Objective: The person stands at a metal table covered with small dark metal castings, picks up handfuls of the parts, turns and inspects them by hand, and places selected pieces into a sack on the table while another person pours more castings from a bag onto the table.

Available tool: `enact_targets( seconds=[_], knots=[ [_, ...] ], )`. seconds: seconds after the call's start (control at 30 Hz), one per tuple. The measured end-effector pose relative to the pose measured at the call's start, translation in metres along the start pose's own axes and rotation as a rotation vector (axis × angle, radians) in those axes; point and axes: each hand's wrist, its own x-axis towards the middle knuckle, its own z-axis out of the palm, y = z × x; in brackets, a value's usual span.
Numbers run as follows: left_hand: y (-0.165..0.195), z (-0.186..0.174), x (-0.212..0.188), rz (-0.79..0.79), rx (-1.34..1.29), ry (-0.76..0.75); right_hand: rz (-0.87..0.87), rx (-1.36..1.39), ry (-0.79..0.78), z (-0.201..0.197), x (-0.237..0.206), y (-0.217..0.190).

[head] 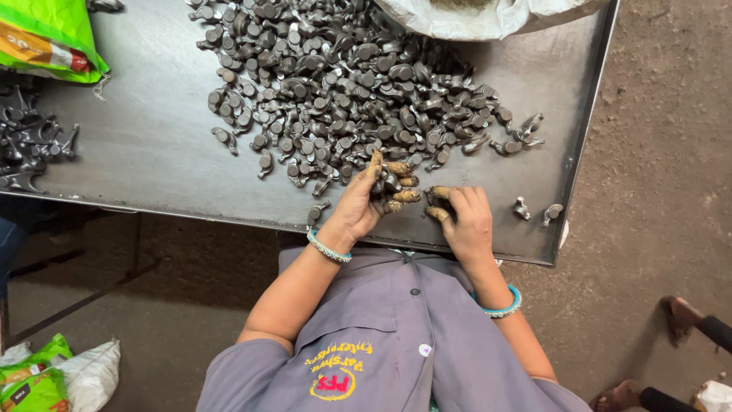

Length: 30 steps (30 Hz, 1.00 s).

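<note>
Head view: left hand [364, 204] grips dark metal parts [390, 185] — right hand [463, 221] seemingly clenched on another.

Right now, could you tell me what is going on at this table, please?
A person in a grey shirt stands at a dark metal table with a big heap of small dark metal parts. The left hand is closed around a few parts at the near edge of the heap. The right hand grips another part beside it. Two loose parts lie to the right, and a white sack sits at the far edge.
</note>
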Motion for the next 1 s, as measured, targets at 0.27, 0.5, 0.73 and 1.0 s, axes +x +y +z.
enact_targets(
  seconds=[0.27, 0.5, 0.73, 1.0],
  knots=[
    [-0.011, 0.002, -0.001, -0.077, -0.011, -0.01, 0.662, 1.463, 0.04, 0.017, -0.022, 0.069],
    [-0.012, 0.003, -0.004, -0.068, 0.027, -0.026, 0.834, 1.884, -0.02, 0.031, -0.034, 0.098],
    [-0.017, 0.015, -0.004, -0.103, 0.065, -0.04, 0.761, 1.691, -0.061, 0.019, -0.024, 0.07],
    [-0.029, 0.009, -0.001, -0.187, -0.15, -0.053, 0.091, 0.339, 0.111, 0.006, 0.034, 0.024]
  ],
)
